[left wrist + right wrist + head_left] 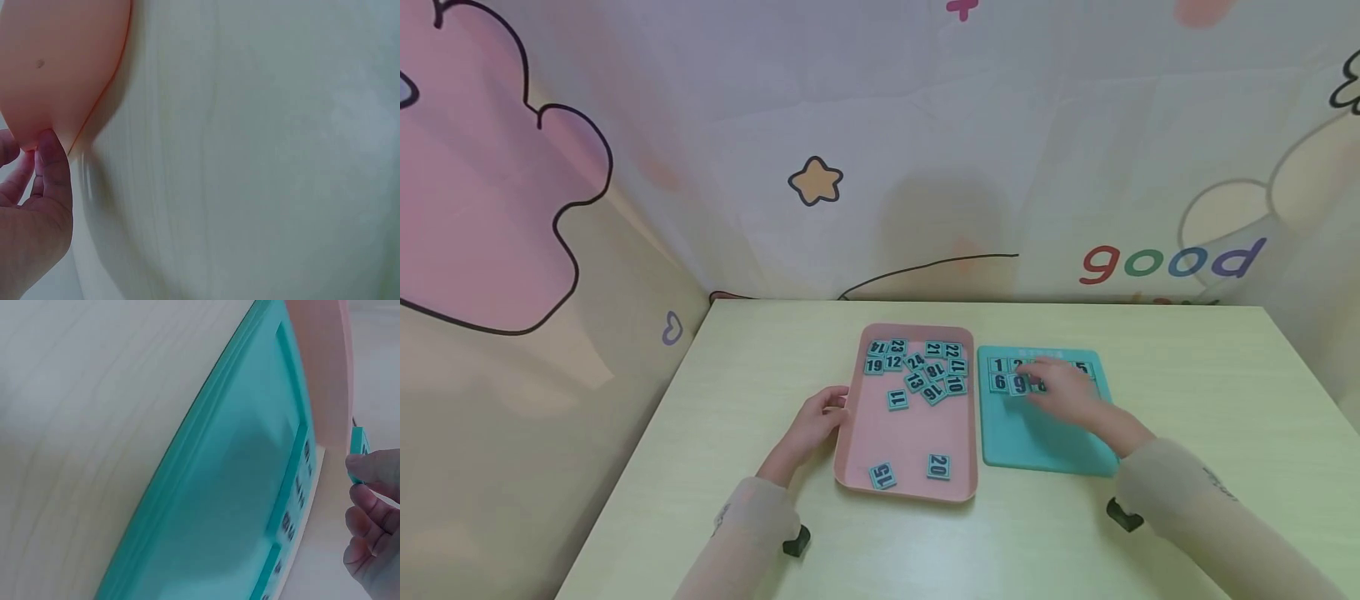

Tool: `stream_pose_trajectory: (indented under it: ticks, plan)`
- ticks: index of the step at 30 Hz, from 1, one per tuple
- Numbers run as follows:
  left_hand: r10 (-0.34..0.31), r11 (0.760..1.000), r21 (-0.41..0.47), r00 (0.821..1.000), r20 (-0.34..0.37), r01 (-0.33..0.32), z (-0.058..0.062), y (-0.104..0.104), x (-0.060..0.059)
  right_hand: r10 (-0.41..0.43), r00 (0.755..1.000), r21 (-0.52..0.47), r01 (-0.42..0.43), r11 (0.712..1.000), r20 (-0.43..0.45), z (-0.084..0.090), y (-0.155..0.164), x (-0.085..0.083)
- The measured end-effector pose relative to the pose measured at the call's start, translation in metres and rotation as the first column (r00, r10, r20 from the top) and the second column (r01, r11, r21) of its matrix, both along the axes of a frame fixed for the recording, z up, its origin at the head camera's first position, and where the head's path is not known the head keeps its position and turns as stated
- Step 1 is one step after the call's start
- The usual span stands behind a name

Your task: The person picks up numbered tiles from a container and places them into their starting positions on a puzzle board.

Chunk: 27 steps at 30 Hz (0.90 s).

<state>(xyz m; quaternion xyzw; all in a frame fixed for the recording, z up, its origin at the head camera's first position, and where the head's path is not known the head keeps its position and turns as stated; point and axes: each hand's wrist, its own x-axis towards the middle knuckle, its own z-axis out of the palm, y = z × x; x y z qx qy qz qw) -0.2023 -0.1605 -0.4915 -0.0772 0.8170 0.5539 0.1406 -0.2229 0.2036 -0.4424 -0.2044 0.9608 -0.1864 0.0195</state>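
Pale worktop, cartoon backdrop | right hand [1063, 396] pinches a teal number tile [357, 447] over teal board [1037, 446], right of pink tray [910, 487] | tile probably light, stiff, thin: take by edges | left hand [816, 421] grips tray's left rim

open tabletop [1187, 375] right of teal board [1037, 442]; pink tray [910, 492] left

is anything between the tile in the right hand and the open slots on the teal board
Nothing visible does. The right hand pinches a tile directly over the teal board, whose lower rows are bare.
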Motion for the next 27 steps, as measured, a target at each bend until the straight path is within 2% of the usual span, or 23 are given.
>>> stream_pose_trajectory:
  ticks: [12, 23, 27]
  plan:
    - [-0.008, 1.0, -0.009, 1.0, -0.004, 0.008, -0.001, -0.001, -0.001, -0.116, 0.991, 0.078, 0.111, 0.991, 0.069, -0.014, 0.05, -0.006]
    - [-0.01, 1.0, -0.016, 1.0, -0.02, 0.009, -0.001, -0.002, 0.0, -0.165, 0.979, 0.09, 0.155, 0.984, 0.118, -0.027, 0.06, -0.009]
    - [-0.011, 1.0, -0.016, 1.0, -0.005, 0.011, -0.001, -0.001, 0.0, -0.176, 0.978, 0.083, 0.167, 0.983, 0.116, -0.031, 0.059, -0.009]
